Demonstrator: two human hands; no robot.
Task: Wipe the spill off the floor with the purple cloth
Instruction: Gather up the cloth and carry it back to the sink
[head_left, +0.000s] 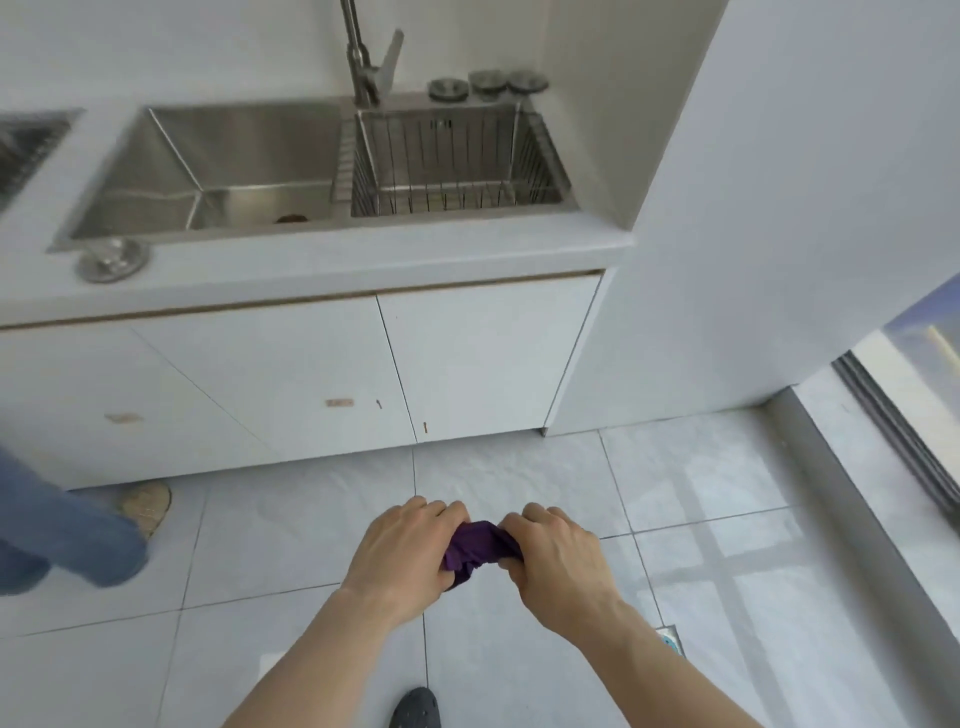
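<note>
A dark shoe (415, 707) shows at the bottom edge, on the pale tiled floor (727, 519). Just above it two bare forearms reach forward. The left hand (400, 551) and the right hand (558, 558) are held close together above the floor, both with fingers curled tight around the cloth (475, 551). The cloth is purple, bunched into a small wad between the two hands, with only its middle part showing. It hangs in the air, clear of the tiles.

To the right of the right forearm a small blue and white thing (670, 636) lies on the floor, partly hidden; what it is cannot be told. At the left edge a leg in blue jeans (67, 540) stands blurred, with a light shoe (148, 504) beside it near the cabinet foot.

Further off, white cabinet doors (311, 374) bear a few small brownish marks. Above them runs a white counter (363, 262) with a steel sink (218, 171), a wire basket (457, 161) set in its right part, and a tap (363, 62) behind. A round strainer (111, 260) lies on the counter's front left, and three more round pieces (488, 83) sit behind the basket
</note>
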